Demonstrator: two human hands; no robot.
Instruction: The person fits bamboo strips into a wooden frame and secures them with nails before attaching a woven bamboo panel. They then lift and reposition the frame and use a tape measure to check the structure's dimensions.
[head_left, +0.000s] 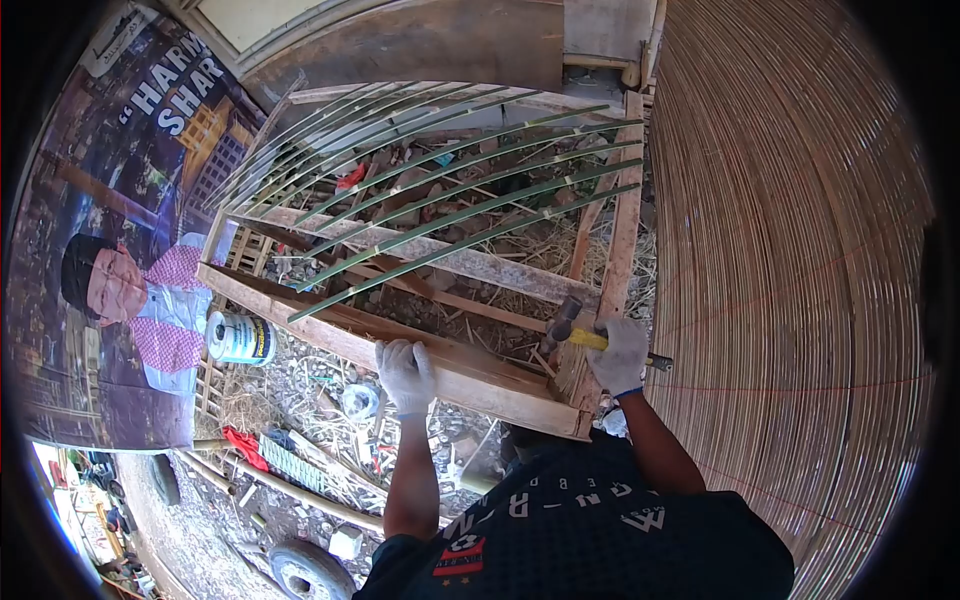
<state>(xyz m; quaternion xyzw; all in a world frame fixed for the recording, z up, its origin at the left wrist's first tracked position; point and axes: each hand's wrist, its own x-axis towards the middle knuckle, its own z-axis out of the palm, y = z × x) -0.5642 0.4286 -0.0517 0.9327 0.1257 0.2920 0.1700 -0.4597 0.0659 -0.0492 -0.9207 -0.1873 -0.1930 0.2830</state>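
"What's this hold needing?"

"Steadiness, I'd judge: bracing the wooden frame (620,230) firmly, keeping fingers clear of the hammer (588,340)'s head!"

"And the hands?"

"The gloved left hand (406,376) is curling its grip over the near rail (490,392), forearm extending forward. The gloved right hand (620,358) is clenching the hammer's handle beside the frame's near-right corner, head pointing leftward, handle end poking out right!"

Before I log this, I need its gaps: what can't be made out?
In the head view:
- Middle of the hammer handle: hidden by the right hand.
- Palm of the left hand: hidden by that hand's back.
- Fine print on the can: too small.
- Slatted screen, right end: cut off by dark border.
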